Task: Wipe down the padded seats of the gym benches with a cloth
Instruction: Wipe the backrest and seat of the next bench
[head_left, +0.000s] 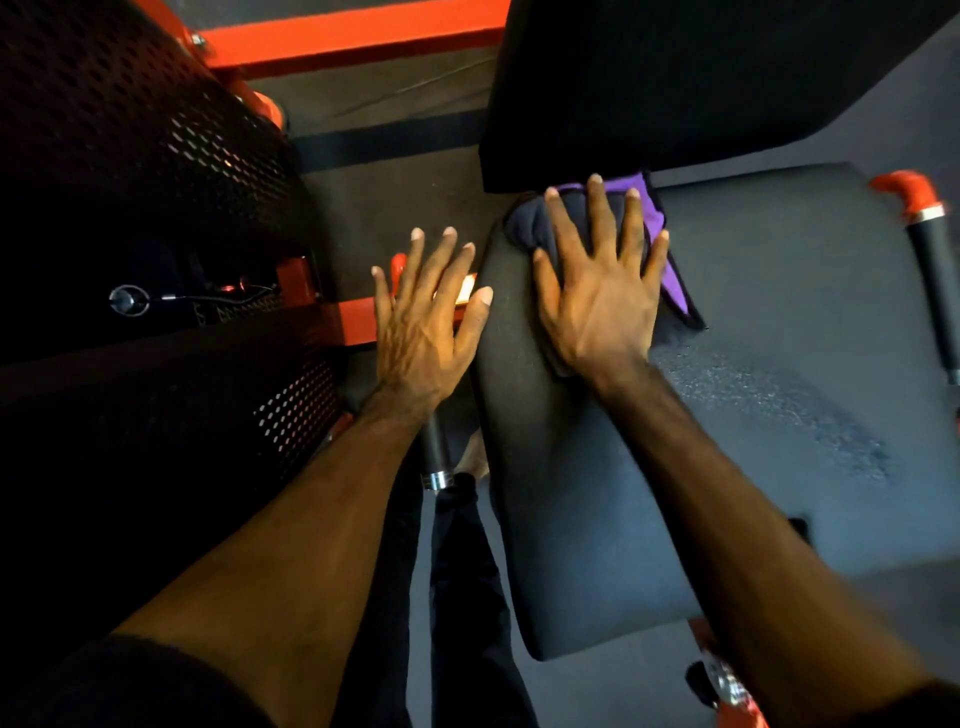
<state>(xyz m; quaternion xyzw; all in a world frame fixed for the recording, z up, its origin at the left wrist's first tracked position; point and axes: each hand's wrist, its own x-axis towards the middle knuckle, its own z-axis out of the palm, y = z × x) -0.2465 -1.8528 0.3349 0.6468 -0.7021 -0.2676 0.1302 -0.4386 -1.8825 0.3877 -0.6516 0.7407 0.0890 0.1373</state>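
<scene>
The right hand (597, 291) is lying flat with its fingers spread and straight, pressing a dark cloth (540, 223) with a purple edge onto the far left part of the padded seat (779, 415) — the grip is open, nothing pinched or curled round. The cloth is sitting bunched under the palm and fingers, right against the lower edge of the black back pad (675, 88) that is rising at the far side, and a purple flap is sticking out to the right of the hand. The left hand (421, 332) is also spread and relaxed, hovering just left of the seat's edge above the floor (384, 202) and an orange frame bar (358, 322); whether its thumb is touching the seat is hard to tell, since the view there is blurred. Both forearms are reaching in from the near edge. On the left a black perforated metal panel (156, 156) is standing, with an orange beam (353, 41) running across the far side. At the far right an orange-capped black handle (930, 260) is standing beside the seat — another handle (434, 452) is showing below the left wrist.
</scene>
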